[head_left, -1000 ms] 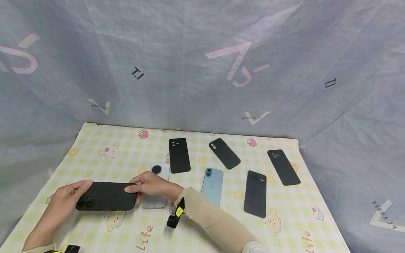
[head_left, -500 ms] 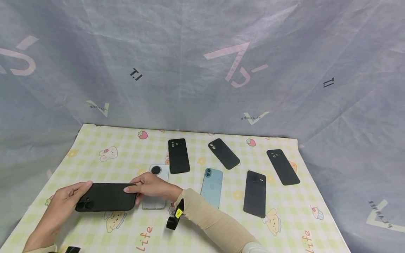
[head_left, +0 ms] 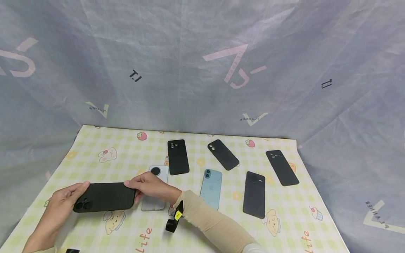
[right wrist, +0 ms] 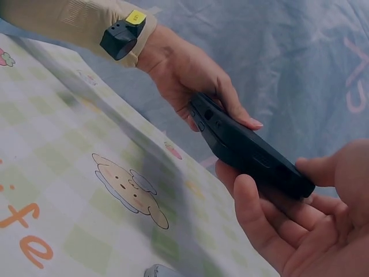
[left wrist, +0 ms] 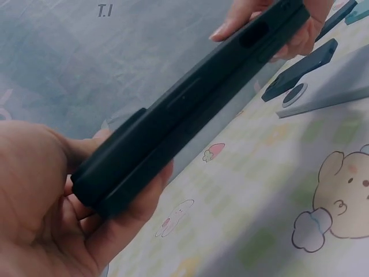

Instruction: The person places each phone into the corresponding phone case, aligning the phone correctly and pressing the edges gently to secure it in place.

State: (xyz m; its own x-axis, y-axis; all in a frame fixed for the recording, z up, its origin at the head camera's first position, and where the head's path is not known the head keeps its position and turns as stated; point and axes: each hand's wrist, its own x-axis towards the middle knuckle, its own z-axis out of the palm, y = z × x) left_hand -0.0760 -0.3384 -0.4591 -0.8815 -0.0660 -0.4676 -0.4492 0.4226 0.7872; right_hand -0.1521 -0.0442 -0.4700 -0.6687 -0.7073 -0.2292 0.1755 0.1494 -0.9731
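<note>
Both hands hold a phone in a black case (head_left: 105, 196) sideways above the left part of the table, its two-ringed camera end to the left. My left hand (head_left: 63, 201) grips that end, thumb on the upper edge. At the other end my right hand (head_left: 152, 185) pinches the corner between thumb and fingers. The left wrist view shows the thick side of the cased phone (left wrist: 184, 112), with a lengthwise seam and a dark slot. Behind my right hand lies a white phone (head_left: 154, 203), partly hidden. A light blue phone (head_left: 211, 188) lies right of it, partly behind the sleeve.
A dark phone (head_left: 254, 195) lies further right. Along the back lie three black phone cases with camera cutouts: a left one (head_left: 178, 158), a middle one (head_left: 224, 155) and a right one (head_left: 282, 168). A checked cloth (head_left: 177, 240) covers the table; a grey curtain (head_left: 177, 63) hangs behind.
My right thumb has moved from the face of the cased phone up to its top corner. The cased phone has shifted very slightly left; both hands keep their hold.
</note>
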